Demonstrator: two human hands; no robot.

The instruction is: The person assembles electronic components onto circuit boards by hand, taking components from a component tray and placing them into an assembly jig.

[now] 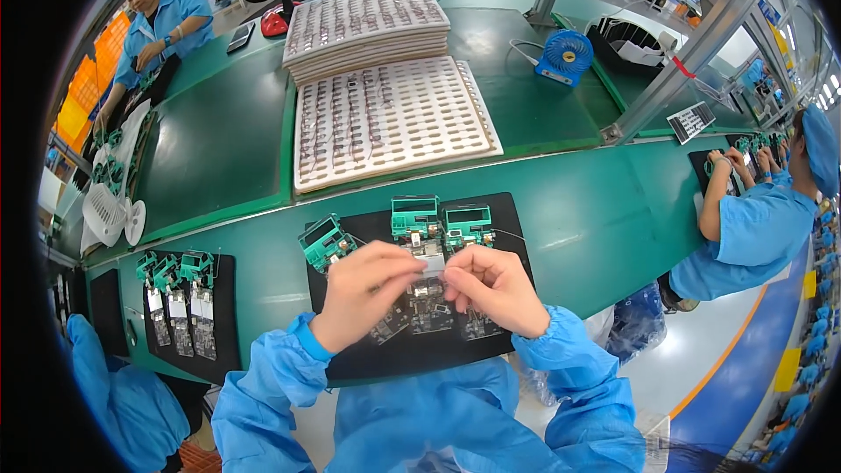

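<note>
We've got left hand (366, 291) and right hand (496, 287) over the middle grey circuit board with green plastic frame (429, 308), on the black mat (396, 365) at the green surface's near edge (604, 294). Fingers narrow on both; we can't tell if they're gripping anything.

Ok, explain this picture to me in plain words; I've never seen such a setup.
There is no machine here, just a person's two bare hands. The one picture comes from a wide camera on their head, looking down, so straight edges bend. On the green bench lies a black mat with three green plastic frames and circuit boards. The left hand and right hand meet, fingertips pinched, over the middle board; whether they hold something tiny, I can't tell. Beyond stand stacked white trays and a small blue fan.
</note>
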